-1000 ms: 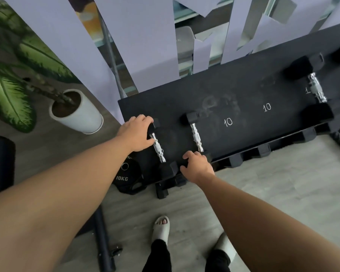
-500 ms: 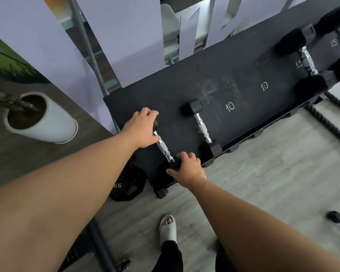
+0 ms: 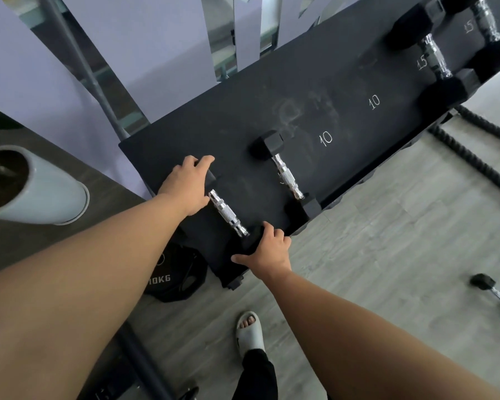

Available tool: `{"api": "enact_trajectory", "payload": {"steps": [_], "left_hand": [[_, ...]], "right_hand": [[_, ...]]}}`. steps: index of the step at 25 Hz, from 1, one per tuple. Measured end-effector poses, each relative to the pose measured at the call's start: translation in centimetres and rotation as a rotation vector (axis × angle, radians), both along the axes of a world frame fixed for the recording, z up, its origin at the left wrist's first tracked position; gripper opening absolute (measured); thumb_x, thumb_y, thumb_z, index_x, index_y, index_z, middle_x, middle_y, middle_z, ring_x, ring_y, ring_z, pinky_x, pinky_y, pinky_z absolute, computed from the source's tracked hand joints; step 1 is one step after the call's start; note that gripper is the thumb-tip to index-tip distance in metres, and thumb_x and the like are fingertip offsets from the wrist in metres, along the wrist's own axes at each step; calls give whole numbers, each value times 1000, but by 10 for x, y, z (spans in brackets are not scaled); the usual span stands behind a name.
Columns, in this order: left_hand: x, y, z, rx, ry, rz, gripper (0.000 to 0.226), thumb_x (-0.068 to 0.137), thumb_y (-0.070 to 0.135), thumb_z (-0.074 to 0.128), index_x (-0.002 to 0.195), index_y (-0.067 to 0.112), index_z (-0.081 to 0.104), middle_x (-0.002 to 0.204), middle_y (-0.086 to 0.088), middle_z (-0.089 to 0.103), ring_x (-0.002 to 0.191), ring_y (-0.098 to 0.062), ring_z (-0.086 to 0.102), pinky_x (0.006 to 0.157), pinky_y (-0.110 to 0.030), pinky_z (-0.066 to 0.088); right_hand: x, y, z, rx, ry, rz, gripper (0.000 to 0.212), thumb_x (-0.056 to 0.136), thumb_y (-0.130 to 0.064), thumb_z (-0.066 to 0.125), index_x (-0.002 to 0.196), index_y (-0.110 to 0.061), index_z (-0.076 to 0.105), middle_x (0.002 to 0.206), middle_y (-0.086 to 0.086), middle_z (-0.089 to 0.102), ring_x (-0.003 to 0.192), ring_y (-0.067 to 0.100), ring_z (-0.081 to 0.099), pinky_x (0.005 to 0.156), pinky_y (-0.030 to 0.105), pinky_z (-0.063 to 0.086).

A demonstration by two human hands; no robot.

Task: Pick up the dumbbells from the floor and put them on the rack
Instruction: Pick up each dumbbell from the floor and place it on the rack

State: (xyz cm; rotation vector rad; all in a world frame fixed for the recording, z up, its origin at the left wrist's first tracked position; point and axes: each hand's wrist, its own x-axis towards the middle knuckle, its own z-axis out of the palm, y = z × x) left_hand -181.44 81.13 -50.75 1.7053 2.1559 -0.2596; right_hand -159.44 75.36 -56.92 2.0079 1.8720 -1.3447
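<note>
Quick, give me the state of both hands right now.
Left hand: closed on the far head of the dumbbell on the rack.
Right hand: closed on its near head.

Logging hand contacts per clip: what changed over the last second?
The right hand moved off the second dumbbell onto the near head of the leftmost dumbbell. The left hand stayed on its far head; both dumbbells remain on the rack.
</note>
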Motion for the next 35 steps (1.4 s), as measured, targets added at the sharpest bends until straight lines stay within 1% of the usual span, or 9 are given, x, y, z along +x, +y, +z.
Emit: {"api": "enact_trajectory", "payload": {"steps": [4,7,10,13,16,19,22,29,35], "left_hand": [[-6,6,2,-33,-62,4,94,84,29,82,158,27,23,148,-16,43,120,-40,57,93,-45,50],[-9,8,1,-31,-99,36,100,81,35,83,159,24,22,145,-14,48,122,-38,57,95,-45,50],[-9,7,-1,-26,-98,41,102,83,36,82,161,22,18,150,-15,46,127,-38,55,99,-46,50],[-9,9,2,-40,-89,62,108,84,36,82,163,15,11,157,-16,40,137,-38,49,105,-46,47],[-11,12,5,-49,-118,89,104,80,36,86,159,10,22,152,-15,46,135,-35,51,103,-42,46],[-10,10,7,-36,-143,122,103,78,34,87,158,11,27,150,-13,49,133,-34,52,101,-40,46],[-10,8,8,-12,-166,140,101,76,34,87,156,13,30,146,-11,52,128,-34,55,98,-40,48],[-9,5,22,31,-135,133,99,75,37,87,155,15,34,139,-10,59,122,-35,59,94,-42,51],[3,24,96,106,-107,128,97,70,41,88,150,17,40,123,-6,65,106,-33,64,81,-42,56]], "right_hand": [[-3,-10,-3,-8,119,-194,121,66,-57,89,159,-13,26,154,7,34,144,29,24,119,39,28],[-14,-8,2,-49,181,-546,109,72,-56,85,156,-12,31,154,8,31,142,30,25,111,40,36],[-25,-15,2,-202,168,-866,100,71,-57,84,150,-17,36,147,11,32,132,35,41,97,42,44],[-28,-16,4,-286,226,-984,94,69,-53,85,144,-19,39,144,12,36,119,35,55,97,43,49],[-28,-8,10,-335,197,-997,94,69,-49,88,145,-18,40,146,14,35,117,37,58,99,45,50],[-30,-5,14,-335,160,-963,91,72,-44,88,145,-17,41,143,13,35,113,37,59,88,41,48],[-29,-2,14,-342,142,-969,87,71,-40,87,142,-17,42,139,11,36,98,32,57,82,40,49],[-29,3,23,-330,140,-937,89,67,-44,87,139,-18,41,135,10,35,89,30,54,92,49,56],[-14,28,81,-246,197,-891,93,59,-50,85,135,-17,43,135,10,36,94,33,58,93,49,56]]}}
